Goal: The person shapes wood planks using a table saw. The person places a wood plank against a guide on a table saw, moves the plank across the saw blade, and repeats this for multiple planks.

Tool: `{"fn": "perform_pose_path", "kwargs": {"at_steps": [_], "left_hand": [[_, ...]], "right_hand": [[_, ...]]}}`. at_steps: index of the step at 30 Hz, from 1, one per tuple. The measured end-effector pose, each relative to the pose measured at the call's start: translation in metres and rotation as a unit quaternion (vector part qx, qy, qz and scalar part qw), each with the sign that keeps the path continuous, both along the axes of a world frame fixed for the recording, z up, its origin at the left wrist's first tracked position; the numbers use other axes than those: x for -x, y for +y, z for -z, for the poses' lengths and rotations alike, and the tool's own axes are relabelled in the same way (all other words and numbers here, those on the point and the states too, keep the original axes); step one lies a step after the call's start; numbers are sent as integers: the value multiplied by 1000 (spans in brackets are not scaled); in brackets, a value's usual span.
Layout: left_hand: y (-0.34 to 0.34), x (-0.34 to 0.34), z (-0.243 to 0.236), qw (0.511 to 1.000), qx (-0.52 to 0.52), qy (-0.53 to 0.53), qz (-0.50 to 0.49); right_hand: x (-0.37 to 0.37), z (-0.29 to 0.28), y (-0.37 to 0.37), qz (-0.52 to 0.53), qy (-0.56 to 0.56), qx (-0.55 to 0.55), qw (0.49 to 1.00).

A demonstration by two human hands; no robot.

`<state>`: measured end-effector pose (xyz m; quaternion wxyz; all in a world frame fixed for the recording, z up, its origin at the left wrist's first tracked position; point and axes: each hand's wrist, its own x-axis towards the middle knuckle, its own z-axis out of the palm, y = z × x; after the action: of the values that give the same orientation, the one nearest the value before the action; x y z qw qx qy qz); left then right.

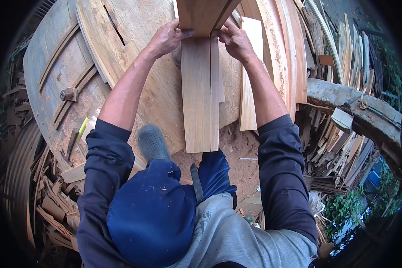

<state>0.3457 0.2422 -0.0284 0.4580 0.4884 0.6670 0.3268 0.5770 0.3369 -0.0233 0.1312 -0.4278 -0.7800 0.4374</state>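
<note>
My left hand (167,39), near 11 o'clock, is clamped on the left edge of the upper board (201,18), thumb at its near corner. My right hand (235,41), near 1 o'clock, has its fingers curled onto the right edge. That board is at 12 o'clock, just over the long plank (196,98), which runs from there toward me with a dark line along its right side. A pale board (251,80) lies between 1 and 2 o'clock, and my shoe (151,142) is at 9.
</note>
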Motion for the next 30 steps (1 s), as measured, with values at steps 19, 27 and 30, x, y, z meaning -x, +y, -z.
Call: {"fn": "perform_pose_path", "kwargs": {"at_steps": [19,27,30], "left_hand": [[13,-1,10,998,-35,-11,56],[12,-3,5,999,-19,20,47],[15,-3,1,998,-3,30,58]], "right_hand": [[-12,25,2,17,75,-23,997],[-11,15,0,19,50,-7,999],[-12,12,-1,25,62,-9,998]]}}
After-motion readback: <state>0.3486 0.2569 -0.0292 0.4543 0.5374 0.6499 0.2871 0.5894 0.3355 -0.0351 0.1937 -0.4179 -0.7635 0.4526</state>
